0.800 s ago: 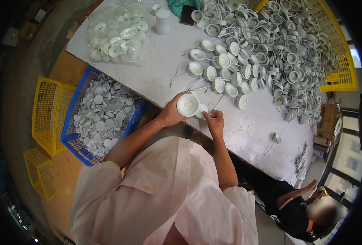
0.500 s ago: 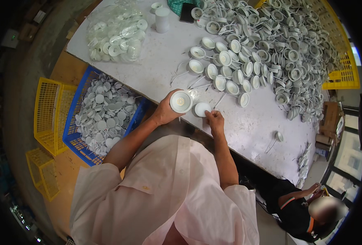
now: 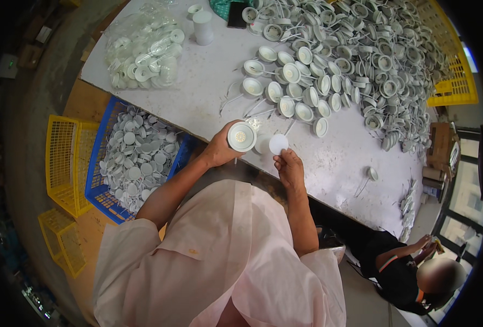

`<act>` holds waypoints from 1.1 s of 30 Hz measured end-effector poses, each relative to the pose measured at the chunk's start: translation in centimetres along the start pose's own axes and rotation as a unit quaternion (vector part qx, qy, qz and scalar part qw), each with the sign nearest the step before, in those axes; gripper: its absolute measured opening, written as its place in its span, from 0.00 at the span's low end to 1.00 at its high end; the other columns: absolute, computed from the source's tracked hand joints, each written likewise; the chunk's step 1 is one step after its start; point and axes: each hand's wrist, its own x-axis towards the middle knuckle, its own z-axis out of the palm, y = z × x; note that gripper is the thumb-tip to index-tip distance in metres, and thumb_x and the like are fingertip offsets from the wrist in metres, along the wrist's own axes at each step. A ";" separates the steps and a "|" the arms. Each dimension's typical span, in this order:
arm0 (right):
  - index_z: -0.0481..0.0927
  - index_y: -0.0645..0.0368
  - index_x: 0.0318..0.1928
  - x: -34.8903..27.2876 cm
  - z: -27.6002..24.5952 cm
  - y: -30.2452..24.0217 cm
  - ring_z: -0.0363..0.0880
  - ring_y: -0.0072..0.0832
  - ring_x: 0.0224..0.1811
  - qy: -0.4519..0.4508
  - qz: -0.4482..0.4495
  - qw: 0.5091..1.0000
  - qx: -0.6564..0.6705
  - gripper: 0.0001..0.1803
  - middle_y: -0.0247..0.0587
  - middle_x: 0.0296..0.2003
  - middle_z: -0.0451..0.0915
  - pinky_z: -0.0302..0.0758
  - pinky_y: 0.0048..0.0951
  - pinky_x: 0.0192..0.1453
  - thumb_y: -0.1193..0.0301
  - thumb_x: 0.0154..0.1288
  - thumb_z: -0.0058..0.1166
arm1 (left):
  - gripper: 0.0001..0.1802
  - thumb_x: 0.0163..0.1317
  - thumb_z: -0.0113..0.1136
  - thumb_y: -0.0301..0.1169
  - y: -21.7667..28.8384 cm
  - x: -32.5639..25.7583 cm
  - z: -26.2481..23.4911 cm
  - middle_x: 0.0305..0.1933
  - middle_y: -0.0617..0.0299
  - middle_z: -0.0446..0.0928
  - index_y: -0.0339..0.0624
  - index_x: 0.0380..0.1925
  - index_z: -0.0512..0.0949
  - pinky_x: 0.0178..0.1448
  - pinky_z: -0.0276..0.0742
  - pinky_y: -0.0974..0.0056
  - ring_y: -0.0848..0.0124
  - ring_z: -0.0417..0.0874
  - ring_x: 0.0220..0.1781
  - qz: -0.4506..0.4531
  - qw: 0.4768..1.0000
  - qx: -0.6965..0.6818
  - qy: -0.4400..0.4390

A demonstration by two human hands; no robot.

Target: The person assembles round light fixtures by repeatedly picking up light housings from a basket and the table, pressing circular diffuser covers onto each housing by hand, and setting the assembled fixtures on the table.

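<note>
At frame centre, the left hand point(image 3: 218, 148) grips a round white lamp point(image 3: 242, 137), open face and axis toward the camera. The right hand point(image 3: 290, 168) pinches a thin, smooth disc point(image 3: 278, 144), flat side likewise. A scuffed white table point(image 3: 209, 82) spans the upper frame; a blue plastic basket point(image 3: 184, 151) stands left.

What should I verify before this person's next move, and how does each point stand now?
1. Left hand has a grip on the lamp: ok.
2. Lamp's open face turned toward the camera: ok, its yellowish centre shows.
3. Right hand has a grip on the disc: ok, held at its lower edge.
4. Disc seated on the lamp: not ok, it is held apart, to the right.
5. Disc free of fine scratches: cannot tell, too small.
</note>
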 end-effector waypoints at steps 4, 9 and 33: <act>0.76 0.61 0.40 -0.9 1.2 -0.8 0.79 0.20 0.31 -0.014 -0.022 1.000 0.005 0.05 0.35 0.31 0.80 0.75 0.19 0.32 0.73 0.68 0.49 | 0.45 0.40 0.73 0.22 0.6 0.4 0.6 0.55 0.59 0.73 0.42 0.61 0.62 0.62 0.70 0.64 0.70 0.73 0.58 0.008 0.999 -0.012 -0.028; 0.78 0.65 0.41 -2.1 2.5 -1.7 0.79 0.21 0.30 0.030 -0.084 0.994 -0.061 0.07 0.37 0.33 0.81 0.75 0.19 0.33 0.76 0.66 0.50 | 0.46 0.40 0.73 0.22 0.8 0.7 0.8 0.56 0.59 0.73 0.41 0.62 0.62 0.63 0.69 0.64 0.70 0.73 0.59 0.050 0.998 -0.003 -0.041; 0.81 0.56 0.46 -3.0 6.3 -1.3 0.74 0.32 0.43 -0.014 -0.622 0.486 -0.613 0.25 0.34 0.46 0.77 0.75 0.28 0.43 0.75 0.40 0.60 | 0.32 0.63 0.55 0.31 1.7 0.4 1.5 0.57 0.55 0.68 0.38 0.65 0.55 0.45 0.83 0.63 0.67 0.73 0.56 -0.009 0.974 -0.181 -0.136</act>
